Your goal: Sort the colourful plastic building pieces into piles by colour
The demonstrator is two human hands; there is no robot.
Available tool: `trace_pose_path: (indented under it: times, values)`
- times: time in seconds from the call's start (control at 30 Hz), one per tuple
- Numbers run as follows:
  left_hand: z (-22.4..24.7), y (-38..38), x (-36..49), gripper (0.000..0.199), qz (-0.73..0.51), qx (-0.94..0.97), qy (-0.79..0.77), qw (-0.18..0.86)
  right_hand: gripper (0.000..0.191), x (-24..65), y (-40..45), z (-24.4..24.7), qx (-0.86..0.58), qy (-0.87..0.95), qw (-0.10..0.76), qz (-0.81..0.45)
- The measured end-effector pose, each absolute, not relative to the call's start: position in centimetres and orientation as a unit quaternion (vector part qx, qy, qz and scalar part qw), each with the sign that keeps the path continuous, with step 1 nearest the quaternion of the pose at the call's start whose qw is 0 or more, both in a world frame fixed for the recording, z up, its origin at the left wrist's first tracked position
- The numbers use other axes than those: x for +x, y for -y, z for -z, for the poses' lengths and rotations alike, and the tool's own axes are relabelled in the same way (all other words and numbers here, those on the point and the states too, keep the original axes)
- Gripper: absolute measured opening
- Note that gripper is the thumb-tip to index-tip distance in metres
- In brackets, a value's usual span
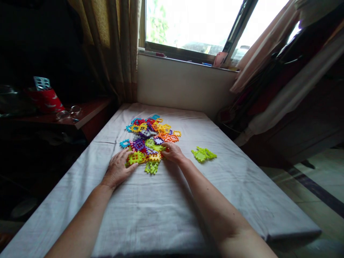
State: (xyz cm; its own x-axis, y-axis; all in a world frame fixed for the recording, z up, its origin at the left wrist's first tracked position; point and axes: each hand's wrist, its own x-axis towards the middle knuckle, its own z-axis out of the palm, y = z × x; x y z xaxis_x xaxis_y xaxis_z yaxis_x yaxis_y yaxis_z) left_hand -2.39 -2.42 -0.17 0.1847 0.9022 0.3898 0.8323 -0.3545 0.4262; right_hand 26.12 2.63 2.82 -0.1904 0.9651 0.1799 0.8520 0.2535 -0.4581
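A heap of plastic interlocking pieces [145, 133] in blue, red, yellow, purple, orange and green lies on the cloth-covered table [150, 215]. My left hand [119, 167] rests at the heap's near left edge, thumb and fingers apart around a lime green piece [136, 157], its fingertips touching it. At the near right of the heap, the fingers of my right hand [172, 152] are pinched on a green piece [162, 148], partly hidden by them. Several green pieces [203, 154] form a small separate group to the right of that hand.
Beyond the table are a wall [177, 82] and a window. On the left, a dark red desk [91, 113] holds a red container [49, 101] and glasses [68, 113]. Clothes [279, 86] hang on the right. A curtain [122, 46] falls behind the table's left corner.
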Motion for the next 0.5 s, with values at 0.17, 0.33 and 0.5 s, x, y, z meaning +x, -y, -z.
trace_pose_path:
  times: [0.17,0.33,0.5]
  values:
    - [0.1,2.5,-2.5,0.053,-0.298,0.765,-0.567,0.063,0.037,26.2,-3.3,-2.1,-0.599,0.734,0.29,-0.137]
    - [0.3,2.4,-2.5,0.053,-0.302,0.764,-0.568,0.057,0.032,27.4,-3.5,-2.9,-0.578,0.725,0.355,-0.119]
    - [0.3,2.5,-2.5,0.053,-0.299,0.763,-0.571,0.056,0.029,29.9,-3.4,-2.3,-0.571,0.624,0.474,-0.246]
